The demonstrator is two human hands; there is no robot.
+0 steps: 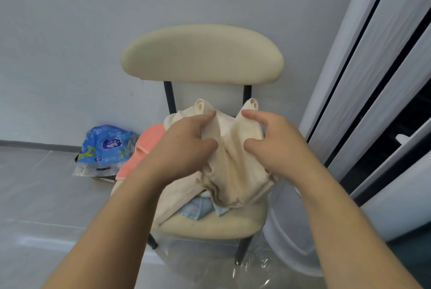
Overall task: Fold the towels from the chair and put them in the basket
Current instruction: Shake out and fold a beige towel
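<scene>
A cream towel [233,172] hangs bunched above the seat of a cream chair [203,55]. My left hand [184,146] pinches its upper left part and my right hand [275,141] pinches its upper right part, two corners sticking up behind my fingers. On the seat under it lie a coral towel [144,146], a light blue towel [198,209] and more cream cloth [177,197]. A white round container [286,230], perhaps the basket, stands on the floor to the right of the chair; its top is hidden by my right arm.
A blue plastic pack [105,148] lies on the grey floor left of the chair by the wall. Sliding door frames [373,102] rise at the right. Clear plastic film [251,270] lies on the floor under the chair's front.
</scene>
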